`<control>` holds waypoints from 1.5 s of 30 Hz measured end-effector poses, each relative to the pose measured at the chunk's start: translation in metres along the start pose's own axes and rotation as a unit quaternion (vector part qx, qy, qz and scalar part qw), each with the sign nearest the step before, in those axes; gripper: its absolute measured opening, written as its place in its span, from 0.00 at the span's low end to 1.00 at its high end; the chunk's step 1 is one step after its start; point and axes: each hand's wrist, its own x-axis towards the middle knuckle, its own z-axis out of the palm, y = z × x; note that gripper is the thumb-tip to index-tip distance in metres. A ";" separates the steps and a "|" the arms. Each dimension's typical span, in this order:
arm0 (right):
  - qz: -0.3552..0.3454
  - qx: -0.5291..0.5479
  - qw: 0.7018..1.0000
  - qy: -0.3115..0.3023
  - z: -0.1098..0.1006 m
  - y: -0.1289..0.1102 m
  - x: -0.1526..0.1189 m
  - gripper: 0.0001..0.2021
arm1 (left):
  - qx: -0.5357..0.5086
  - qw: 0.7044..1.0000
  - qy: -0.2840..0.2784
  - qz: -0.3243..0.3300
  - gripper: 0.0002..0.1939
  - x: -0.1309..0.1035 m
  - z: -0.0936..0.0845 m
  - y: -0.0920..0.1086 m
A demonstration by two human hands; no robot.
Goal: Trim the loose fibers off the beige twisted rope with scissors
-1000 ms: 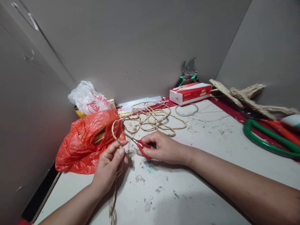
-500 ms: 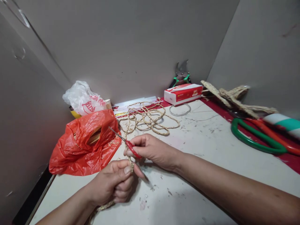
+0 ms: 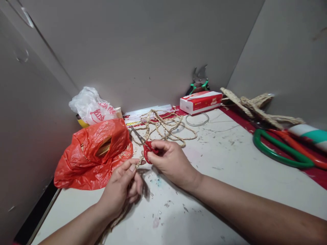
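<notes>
My left hand (image 3: 124, 187) pinches a thin braided straw rope (image 3: 139, 162) between thumb and fingertips. A length of that rope trails below the left wrist toward the bottom edge. Just right of it, my right hand (image 3: 176, 165) holds small scissors (image 3: 147, 148) by their red handles. The blades point up and to the left, away from the pinched rope. Beyond the scissors lies a loose, looped pile of the same rope (image 3: 167, 131). Whether the pinched piece joins the pile is hidden behind the scissors and right fingers.
A red plastic bag (image 3: 76, 170) sits left, with a white bag (image 3: 87, 105) behind it. A red-and-white box (image 3: 200, 103), a wire ring (image 3: 198, 124) and green-handled pruners (image 3: 199, 81) stand at the back. Green-handled shears (image 3: 283, 160) and straw strands (image 3: 258, 109) lie right. Scraps dot the table (image 3: 209, 204).
My left hand has risen slightly and shifted left, with the pinched rope now tilted. My right hand and scissors have moved up and right. Part of the rope pile has shifted.
</notes>
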 end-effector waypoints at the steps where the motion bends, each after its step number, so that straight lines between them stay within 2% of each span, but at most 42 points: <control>1: -0.004 -0.007 1.000 -0.001 0.000 0.000 0.000 0.09 | -0.018 0.999 -0.017 -0.029 0.12 0.001 -0.001 0.001; 4: 0.013 -0.007 1.000 -0.017 -0.002 -0.001 0.001 0.07 | -0.039 0.995 -0.053 -0.075 0.12 0.003 -0.004 0.004; 9: 0.033 -0.007 0.999 -0.021 -0.006 -0.002 0.004 0.07 | -0.013 0.999 -0.025 -0.017 0.11 0.004 -0.002 0.001; 14: 0.047 0.017 0.997 -0.064 -0.001 -0.003 0.000 0.05 | 0.015 1.000 -0.007 0.012 0.10 0.003 -0.001 -0.003; 19: 0.005 -0.015 0.999 -0.047 0.003 -0.003 -0.005 0.06 | 0.058 0.998 0.001 -0.002 0.11 0.001 0.000 0.001; 24: 0.040 -0.010 0.997 -0.064 0.001 -0.003 -0.003 0.05 | 0.050 0.999 -0.004 -0.005 0.12 0.001 0.001 0.000; 27: 0.044 -0.037 0.996 -0.074 -0.004 0.002 0.003 0.07 | 0.027 0.999 0.022 0.002 0.13 0.003 -0.001 0.000; 29: -0.008 -0.110 0.991 -0.071 -0.010 0.006 0.007 0.08 | 0.013 0.998 0.057 0.016 0.14 0.005 -0.002 0.001; 32: -0.116 -0.277 0.950 -0.084 -0.019 0.010 0.010 0.08 | -0.003 0.994 0.097 0.042 0.15 0.008 -0.004 0.004; 36: -0.196 -0.427 0.876 -0.105 -0.026 0.009 0.009 0.08 | -0.021 0.993 0.100 0.062 0.12 0.009 -0.006 0.005; 39: -0.217 -0.484 0.840 -0.117 -0.027 0.007 0.008 0.09 | -0.031 0.992 0.102 0.067 0.11 0.009 -0.006 0.005; 45: -0.218 -0.548 0.797 -0.131 -0.027 0.005 0.008 0.13 | -0.050 0.991 0.102 0.069 0.13 0.009 -0.006 0.006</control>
